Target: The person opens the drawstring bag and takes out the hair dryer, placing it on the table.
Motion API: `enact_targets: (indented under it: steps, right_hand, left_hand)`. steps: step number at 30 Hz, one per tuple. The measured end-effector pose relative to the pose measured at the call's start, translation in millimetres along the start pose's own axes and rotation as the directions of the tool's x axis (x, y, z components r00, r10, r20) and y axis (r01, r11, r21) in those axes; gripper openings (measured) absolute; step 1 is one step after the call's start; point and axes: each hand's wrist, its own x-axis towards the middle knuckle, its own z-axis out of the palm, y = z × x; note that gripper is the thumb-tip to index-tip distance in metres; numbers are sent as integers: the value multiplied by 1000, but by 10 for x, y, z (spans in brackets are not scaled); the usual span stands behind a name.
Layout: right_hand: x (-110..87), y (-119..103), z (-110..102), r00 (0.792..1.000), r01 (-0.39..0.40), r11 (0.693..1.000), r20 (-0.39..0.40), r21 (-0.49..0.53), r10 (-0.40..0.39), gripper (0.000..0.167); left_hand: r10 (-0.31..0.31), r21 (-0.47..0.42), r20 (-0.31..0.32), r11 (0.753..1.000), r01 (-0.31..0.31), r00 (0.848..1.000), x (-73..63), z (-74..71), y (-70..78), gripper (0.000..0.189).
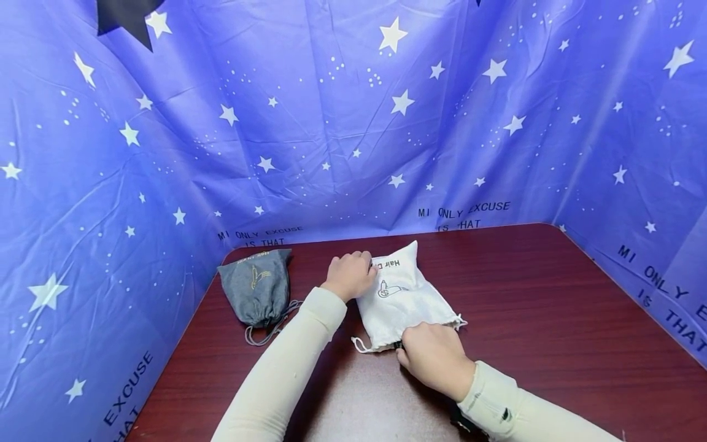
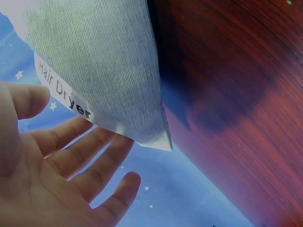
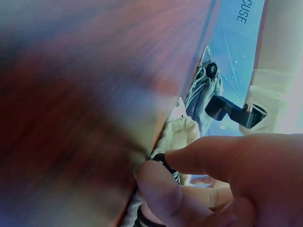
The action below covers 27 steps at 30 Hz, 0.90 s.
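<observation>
A white drawstring bag (image 1: 403, 307) printed "Hair Dryer" with a dryer drawing lies on the table, its mouth toward me. At its far left corner is my left hand (image 1: 353, 274). In the left wrist view the fingers of that left hand (image 2: 71, 165) are loosely extended against the bag's printed edge (image 2: 94, 71), thumb apart. My right hand (image 1: 436, 356) is at the bag's mouth. Thumb and finger of the right hand (image 3: 208, 175) pinch a black curved piece (image 3: 163, 163) there; the rest of it is hidden by the hand and cloth.
A grey drawstring bag (image 1: 256, 288) with a gold dryer print lies at the table's left edge, its cords (image 1: 270, 331) loose toward the left forearm. The dark red table (image 1: 541, 325) is bordered by a blue star-printed curtain (image 1: 331, 123).
</observation>
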Motion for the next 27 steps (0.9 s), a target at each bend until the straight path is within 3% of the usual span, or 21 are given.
enact_targets:
  steps: [15,27]
  right_hand:
    - [-38,169,-16,998,-45,999,52,17,44,36]
    - [-59,357,-65,994,-90,995,59,45,88,35]
  left_hand:
    - [-34,65,-26,997,36,999,-154,7,-91,34]
    - [-53,42,-25,998,54,998,-227,-13,-110,29]
